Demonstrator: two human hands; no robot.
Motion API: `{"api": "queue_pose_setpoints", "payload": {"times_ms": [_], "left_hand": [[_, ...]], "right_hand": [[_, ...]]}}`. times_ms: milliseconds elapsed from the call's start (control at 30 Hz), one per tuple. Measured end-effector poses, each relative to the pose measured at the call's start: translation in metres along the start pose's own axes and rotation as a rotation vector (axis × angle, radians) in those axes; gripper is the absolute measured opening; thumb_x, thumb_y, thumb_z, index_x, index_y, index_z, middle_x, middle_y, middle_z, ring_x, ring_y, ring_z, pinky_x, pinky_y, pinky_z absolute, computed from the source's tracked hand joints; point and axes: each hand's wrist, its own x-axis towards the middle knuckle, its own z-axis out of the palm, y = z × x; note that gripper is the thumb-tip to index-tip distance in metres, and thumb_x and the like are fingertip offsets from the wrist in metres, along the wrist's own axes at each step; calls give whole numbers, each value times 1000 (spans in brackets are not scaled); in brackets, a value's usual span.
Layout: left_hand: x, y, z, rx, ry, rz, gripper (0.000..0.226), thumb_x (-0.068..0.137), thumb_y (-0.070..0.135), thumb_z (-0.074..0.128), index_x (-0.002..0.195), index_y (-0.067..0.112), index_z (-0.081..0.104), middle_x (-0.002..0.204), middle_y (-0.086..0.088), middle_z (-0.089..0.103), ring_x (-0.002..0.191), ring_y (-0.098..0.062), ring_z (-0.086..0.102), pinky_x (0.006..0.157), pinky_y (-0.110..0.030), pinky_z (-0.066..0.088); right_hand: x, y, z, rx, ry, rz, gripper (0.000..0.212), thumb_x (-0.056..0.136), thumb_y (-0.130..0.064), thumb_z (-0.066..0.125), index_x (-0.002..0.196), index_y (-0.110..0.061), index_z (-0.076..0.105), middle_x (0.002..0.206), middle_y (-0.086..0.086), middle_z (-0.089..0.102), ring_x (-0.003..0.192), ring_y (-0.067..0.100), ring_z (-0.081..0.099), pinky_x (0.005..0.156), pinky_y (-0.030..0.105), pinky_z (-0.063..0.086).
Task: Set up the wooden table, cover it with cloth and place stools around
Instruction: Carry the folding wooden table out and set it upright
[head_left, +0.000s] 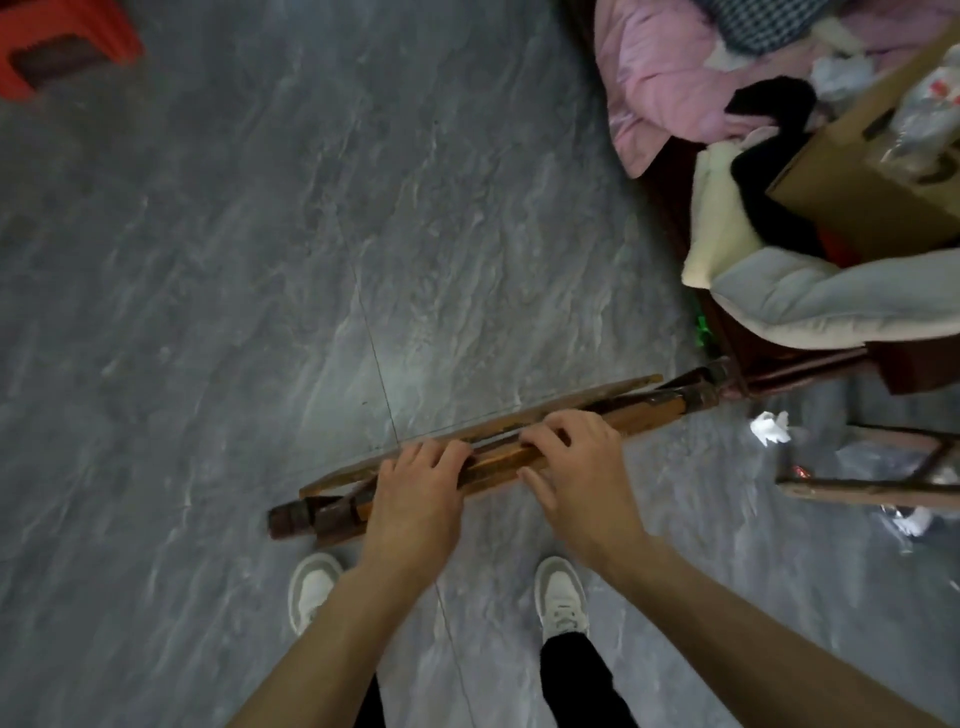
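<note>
Both hands grip the folded wooden table frame (519, 449), held edge-up over the grey stone floor (234, 312), just beyond the person's feet. Left hand (415, 499) sits on the frame's near-left part, fingers curled over the top bar, thumb side hidden; grip closed round the wood. Right hand (576, 478) sits just right of it, fingers curled over the same bar w/ thumb stretched toward the left hand; also closed on the wood. The two hands are near each other but not touching.

The frame runs diagonally, low-left to upper-right: dark worn end piece at near left (291, 519), lighter thin slat along the far side, and the right end reaching toward dark furniture at right. It's seen edge-on, so can't tell how the legs fold.

Below the hands: two white shoes (561, 597) and dark trouser legs, one each side of a floor tile seam.

Right side, far to mid: pile of bedding & clothes — pink quilt (660, 88), a checked cloth at the top edge, cream and pale grey padded covers (810, 301), sth black among them. A cardboard box (872, 176) leans on the pile, w/ crinkled plastic in it.

Right, near: part of another wooden frame (872, 488), pale bars, cut off by the edge; crumpled white paper (771, 427) on the floor just beside it, more white scrap lower down.

Far left corner: red plastic stool (62, 41), well apart from the table frame, partly out of view.
</note>
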Motion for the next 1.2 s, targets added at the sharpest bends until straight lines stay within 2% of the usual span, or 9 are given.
{"api": "queue_pose_setpoints", "payload": {"times_ms": [133,233,400,533,633,833,1033,1100,1200], "left_hand": [[-19,-47,-32,163,-136,149,42,91,24,54,129,31,38,122,5,55,112,-22,48,94,-38,37],[-9,-35,-37,227,-194,161,50,85,21,62,128,27,37,124,-1,54,117,-26,49,97,-42,40],[-4,-78,-53,267,-222,394,41,91,27,55,128,30,36,125,0,54,115,-25,51,94,-43,42],[-5,-104,-57,208,-218,476,41,94,41,48,132,30,37,123,3,53,112,-21,50,92,-37,42],[-14,-122,-64,110,-302,452,52,94,47,48,140,28,32,126,5,52,115,-19,48,92,-35,43],[-19,-149,-73,87,-389,477,71,85,30,59,146,35,24,129,5,50,113,-22,49,90,-40,49],[-1,-179,-90,56,-502,605,61,87,35,62,138,46,30,113,11,53,102,-13,56,85,-38,54],[8,-192,-99,-2,-553,663,52,88,35,63,133,37,36,111,13,57,100,-5,56,86,-27,51],[22,-213,-102,-80,-628,763,54,89,28,66,136,31,38,104,21,56,82,13,52,68,-5,41]], "right_hand": [[-18,-56,20,108,166,315,34,76,-18,79,106,-11,66,118,12,52,116,29,48,99,43,45],[-8,-54,21,147,154,441,46,80,-21,78,121,-9,60,140,16,40,133,29,38,112,40,36],[-30,-129,48,332,112,609,73,94,-22,63,154,-15,21,163,6,0,149,18,9,108,6,0],[-34,-162,62,336,44,590,73,98,-27,55,157,-19,12,163,-3,-16,145,3,4,110,16,11],[-35,-187,67,370,6,576,77,97,-25,55,157,-18,7,162,-2,-20,149,16,9,115,25,22],[-42,-229,91,425,24,510,73,98,-19,53,157,-18,10,162,-3,-22,145,22,28,111,29,33],[-47,-253,118,524,110,576,80,96,-10,52,157,-18,1,163,-7,-16,147,19,22,113,30,34],[-44,-264,128,536,189,621,82,95,-11,51,156,-22,-2,164,-8,-8,145,22,27,112,35,36],[-36,-286,146,510,290,713,91,92,-12,53,154,-31,-11,165,-9,3,141,26,35,106,45,43]]}}
